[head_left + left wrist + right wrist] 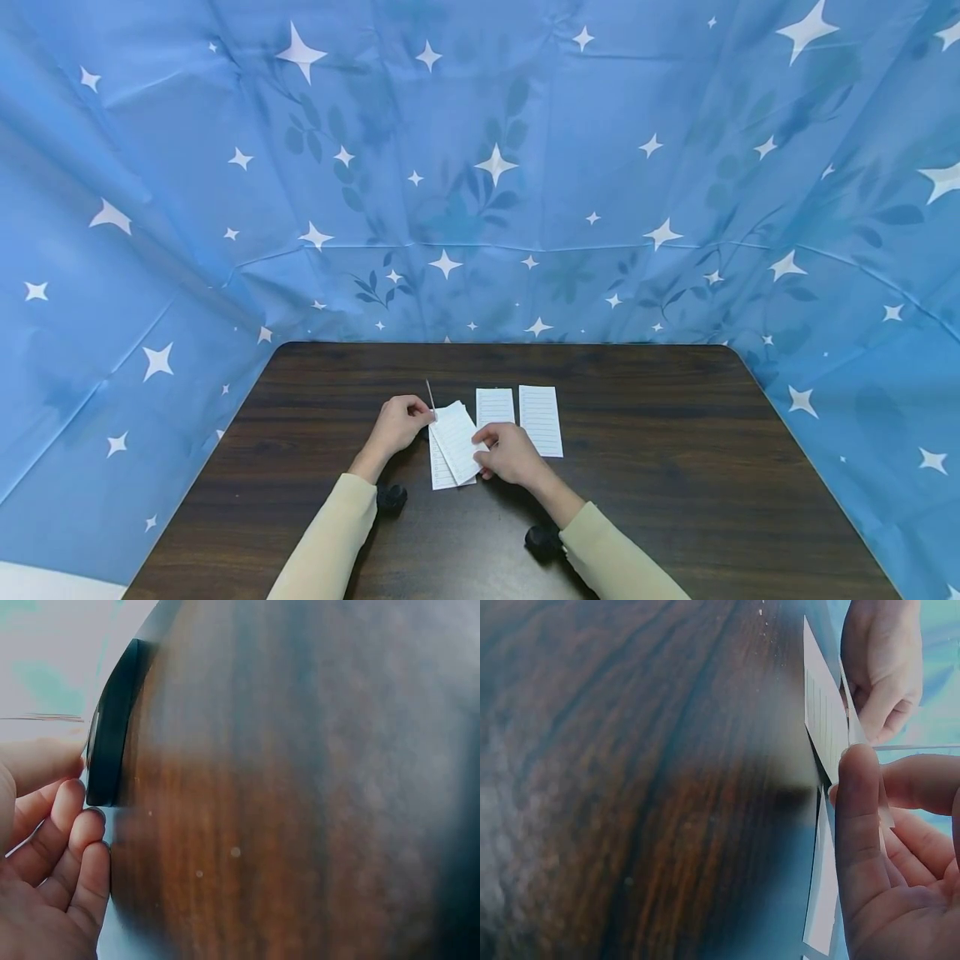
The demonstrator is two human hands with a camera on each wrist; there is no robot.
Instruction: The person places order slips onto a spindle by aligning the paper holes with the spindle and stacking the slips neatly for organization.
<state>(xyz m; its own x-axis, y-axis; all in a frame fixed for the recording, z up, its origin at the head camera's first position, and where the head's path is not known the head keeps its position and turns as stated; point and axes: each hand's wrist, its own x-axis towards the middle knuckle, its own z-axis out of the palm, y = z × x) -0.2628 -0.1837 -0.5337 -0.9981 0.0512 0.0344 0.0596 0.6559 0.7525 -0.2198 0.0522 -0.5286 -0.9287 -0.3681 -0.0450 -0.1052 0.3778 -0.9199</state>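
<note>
My left hand [397, 425] pinches a thin grey rod [430, 396] between thumb and forefinger, and the rod points up and away from me. In my right hand [512, 454] a white lined card [457, 437] is pinched at its right edge, tilted. It overlaps a second lined card [442, 473] below it. The right wrist view shows the thumb and fingers [859, 817] on the held card's edge, with the left hand [881, 667] beyond. Near the left fingertips in the left wrist view is a black block-like thing [116, 735].
Two more lined cards, one at the middle [495, 406] and one to its right [542, 421], lie side by side behind the right hand. The dark wooden table [675, 467] has rounded far corners. A blue star-patterned curtain [480, 208] hangs behind it.
</note>
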